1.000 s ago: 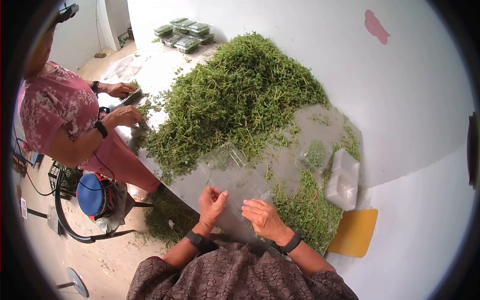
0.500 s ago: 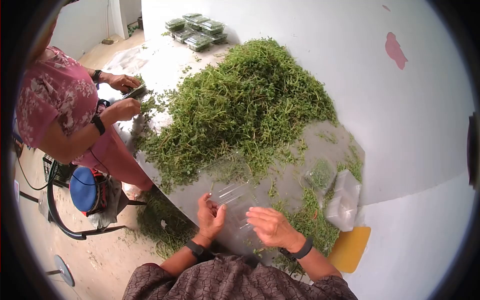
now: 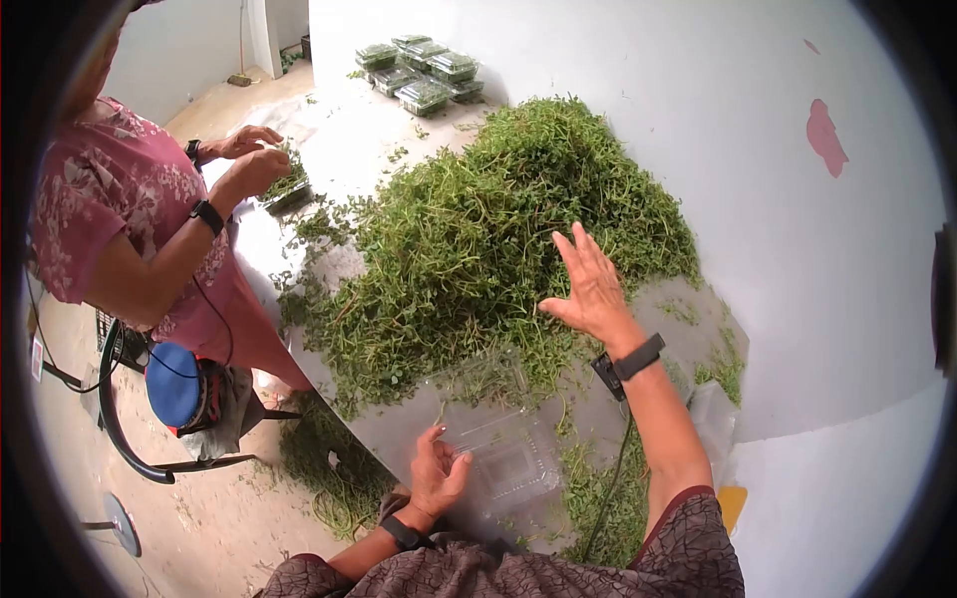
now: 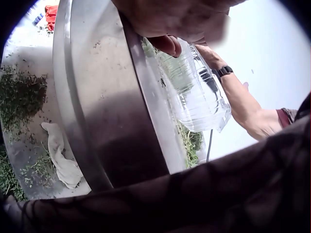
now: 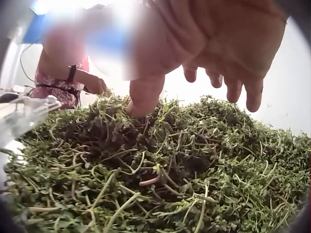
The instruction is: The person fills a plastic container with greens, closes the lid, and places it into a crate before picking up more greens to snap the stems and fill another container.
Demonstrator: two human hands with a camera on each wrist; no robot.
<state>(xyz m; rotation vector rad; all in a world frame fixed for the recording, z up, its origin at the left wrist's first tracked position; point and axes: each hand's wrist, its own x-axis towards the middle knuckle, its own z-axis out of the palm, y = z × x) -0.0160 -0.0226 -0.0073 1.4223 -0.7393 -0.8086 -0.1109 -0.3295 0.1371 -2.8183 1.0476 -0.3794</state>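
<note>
My right hand (image 3: 593, 299) reaches over the large heap of leafy green stems (image 3: 478, 219), fingers spread and thumb out. In the right wrist view its fingertips (image 5: 233, 90) hang just above the greens, holding nothing. Close to me, my left hand (image 3: 439, 473) stays beside the clear plastic clamshell box (image 3: 508, 458), with loosely bent fingers and a gap between thumb and fingertips. The box lies open on the table, its lid toward the heap. Seen from the left wrist, a fingertip (image 4: 167, 44) overlaps the edge of the box (image 4: 204, 109).
Several filled clamshell boxes (image 3: 424, 75) are stacked at the far side. To the left, another person (image 3: 140, 199) handles a box of greens (image 3: 287, 187). A blue-topped stool (image 3: 172, 374) stands on the floor; more plastic boxes (image 3: 713, 414) sit at the right edge by the wall.
My right hand has left its place beside the clamshell box and stretched forward over the heap, fingers spreading. My left hand remains by the box. The other person's hands have shifted over their box.
</note>
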